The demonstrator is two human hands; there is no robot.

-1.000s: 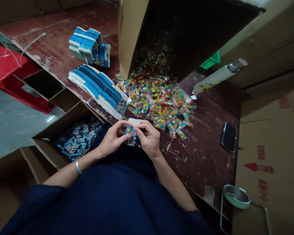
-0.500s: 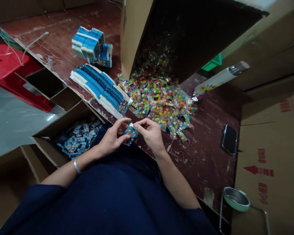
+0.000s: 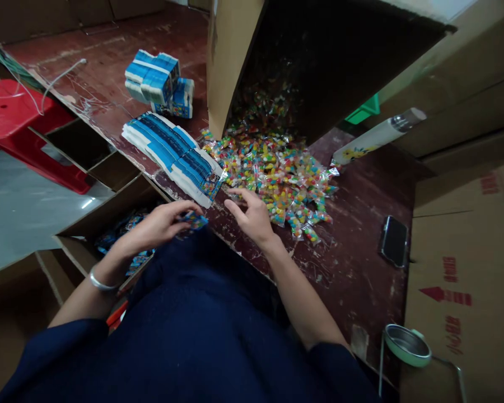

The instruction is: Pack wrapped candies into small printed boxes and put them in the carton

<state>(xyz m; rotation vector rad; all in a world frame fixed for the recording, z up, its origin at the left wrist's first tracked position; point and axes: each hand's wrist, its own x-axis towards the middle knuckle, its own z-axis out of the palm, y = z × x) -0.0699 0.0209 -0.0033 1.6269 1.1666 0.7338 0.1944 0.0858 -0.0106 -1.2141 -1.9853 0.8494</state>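
Note:
My left hand (image 3: pixel 166 223) is closed on a small blue candy packet (image 3: pixel 196 220), held over the table edge beside a carton. My right hand (image 3: pixel 252 217) holds nothing, its thumb and fingers apart just above the table edge. Ahead of it lies a heap of clear bags of colourful candies (image 3: pixel 273 173), spilling from a cardboard box (image 3: pixel 220 73) tipped on its side. Left of the heap, a fanned row of flat blue printed packs (image 3: pixel 172 148) reaches toward my hands. Below my left forearm, a carton holds many blue packets (image 3: pixel 140 260), partly hidden by the arm.
Bundled blue packs (image 3: pixel 153 75) are stacked at the back left. A white bottle (image 3: pixel 376 137) leans at the right, with a phone (image 3: pixel 393 240) lower down. A red stool (image 3: pixel 21 112) stands left of the table (image 3: pixel 344 268). A green-rimmed metal cup holder (image 3: pixel 407 344) sticks out at lower right.
My left hand has moved left with the blue packet, toward the carton. My right hand has let go of the packet and opened, staying near the table edge.

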